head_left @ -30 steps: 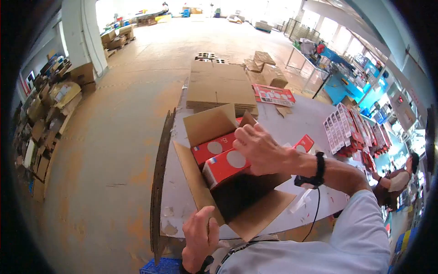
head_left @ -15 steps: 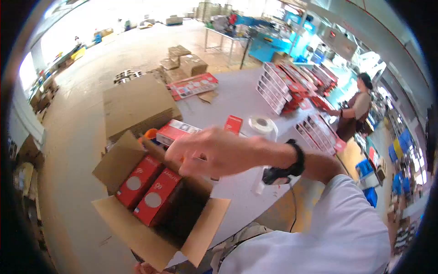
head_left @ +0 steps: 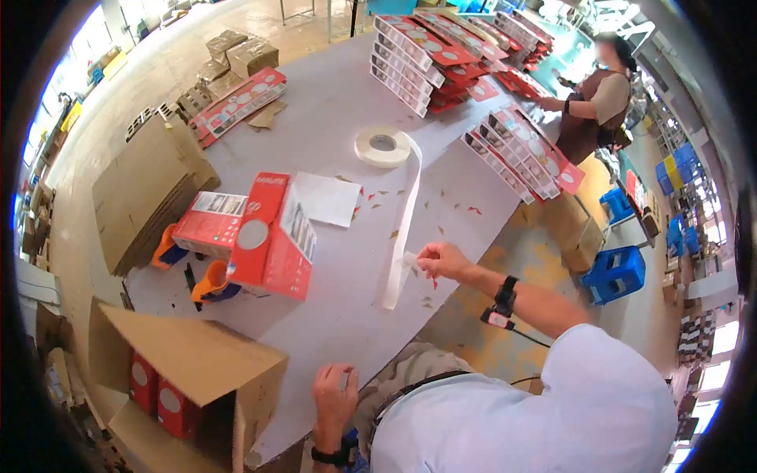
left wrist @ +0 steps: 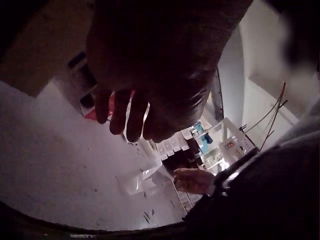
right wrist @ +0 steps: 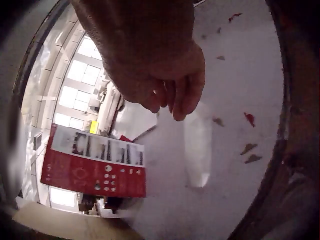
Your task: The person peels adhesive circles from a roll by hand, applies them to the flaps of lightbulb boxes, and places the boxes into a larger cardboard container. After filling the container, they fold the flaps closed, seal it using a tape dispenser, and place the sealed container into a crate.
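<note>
At the end of a pale strip unwound from a sticker roll, my right hand pinches a small translucent sticker. In the right wrist view its thumb and fingertips meet above the strip. My left hand is over the table's near edge, its fingers relaxed and holding nothing. Beside it stands an open cardboard carton, with red product boxes inside, partly hidden by a flap. Another red box lies on the table, beyond the carton.
Orange tape dispensers lie beside a second red box. Folded cardboard is stacked at the left. Red printed packaging is piled at the far side, near another person. Paper scraps dot the white table.
The head view has turned to the right. My right hand has left the carton and moved to the sticker strip. My left hand has come off the carton's side.
</note>
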Tool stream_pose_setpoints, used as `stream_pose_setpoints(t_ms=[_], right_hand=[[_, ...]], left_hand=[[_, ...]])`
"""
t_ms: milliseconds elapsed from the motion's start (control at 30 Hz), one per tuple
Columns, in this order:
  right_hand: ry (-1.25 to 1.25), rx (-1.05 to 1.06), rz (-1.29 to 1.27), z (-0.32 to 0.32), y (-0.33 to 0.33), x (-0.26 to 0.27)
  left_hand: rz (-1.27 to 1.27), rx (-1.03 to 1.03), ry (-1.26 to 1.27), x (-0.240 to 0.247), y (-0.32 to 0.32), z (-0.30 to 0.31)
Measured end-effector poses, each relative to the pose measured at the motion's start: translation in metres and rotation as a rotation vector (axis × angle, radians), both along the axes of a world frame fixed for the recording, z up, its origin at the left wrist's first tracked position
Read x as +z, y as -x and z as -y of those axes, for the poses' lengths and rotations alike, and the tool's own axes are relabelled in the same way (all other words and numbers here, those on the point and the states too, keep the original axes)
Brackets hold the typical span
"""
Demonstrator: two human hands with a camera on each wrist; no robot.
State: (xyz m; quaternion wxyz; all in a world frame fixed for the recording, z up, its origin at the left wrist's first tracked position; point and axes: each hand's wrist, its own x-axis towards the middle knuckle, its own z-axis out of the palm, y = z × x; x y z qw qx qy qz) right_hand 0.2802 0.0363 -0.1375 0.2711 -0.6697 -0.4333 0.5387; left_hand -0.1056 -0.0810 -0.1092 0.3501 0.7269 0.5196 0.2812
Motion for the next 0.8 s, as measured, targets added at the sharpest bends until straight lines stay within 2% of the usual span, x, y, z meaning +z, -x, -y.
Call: stream_pose_setpoints(t_ms=[67, 100, 300, 433, 567, 667, 800], right_hand=[[-0.073, -0.054, 0.202, 0.004, -0.013, -0.031], [-0.261, -0.033, 0.383, 0.005, -0.022, -0.061], [0.05, 0.035, -0.103, 0.004, -0.025, -0.057], [-0.023, 0.187, -0.086, 0.019, -0.034, -0.062], [0.079, 0.158, -0.196, 0.023, -0.038, -0.054], [0.171, 0.057, -0.4, 0.027, -0.03, -0.05], [0.285, -0.101, -0.652, 0.009, -0.01, -0.025]], left_hand=[[-0.017, -0.011, 0.025, -0.018, -0.03, -0.017], [-0.037, -0.015, 0.042, -0.023, -0.043, -0.024], [-0.14, 0.052, 0.052, -0.076, -0.124, -0.068], [-0.253, 0.191, 0.12, -0.085, -0.18, -0.095], [-0.239, 0.115, 0.15, -0.104, -0.189, -0.105], [-0.172, 0.076, 0.124, -0.089, -0.193, -0.108], [-0.018, 0.043, 0.11, -0.024, -0.197, -0.123]])
